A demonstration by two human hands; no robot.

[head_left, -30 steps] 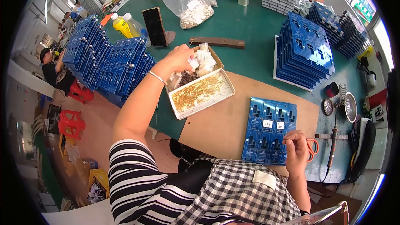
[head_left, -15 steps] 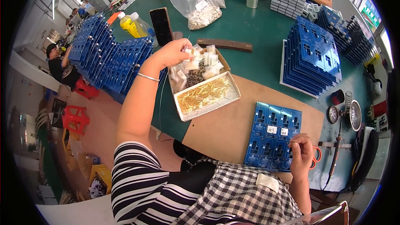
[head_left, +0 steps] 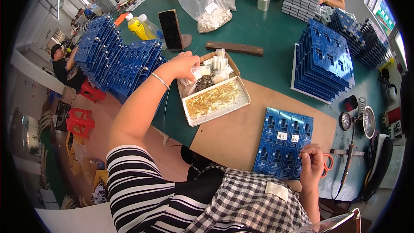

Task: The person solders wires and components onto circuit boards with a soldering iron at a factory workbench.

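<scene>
My left hand (head_left: 183, 67) reaches into the open cardboard box (head_left: 236, 64), its fingers closed on a small clear packet (head_left: 196, 73) with a pale label. Similar packets and small dark parts lie around it. In the box's nearer compartment is a heap of thin gold pins (head_left: 213, 99). My right hand (head_left: 312, 162) is pinched at the right edge of a blue circuit board panel (head_left: 269, 146) with cutouts and two white labels. What its fingertips hold is too small to make out. The panel lies flat on a brown board (head_left: 224, 140).
Orange-handled scissors (head_left: 330, 164) and a soldering iron (head_left: 347, 164) lie at right, near metal dishes (head_left: 368, 121). Stacked blue panels (head_left: 325, 67) stand behind, with more (head_left: 116, 64) at left. A phone (head_left: 170, 30), brown bar (head_left: 235, 48) and plastic bag (head_left: 211, 13) sit beyond the box.
My left hand has moved slightly down and left within the box, its fingers lower among the packets. My right hand stays at the panel's edge almost unmoved.
</scene>
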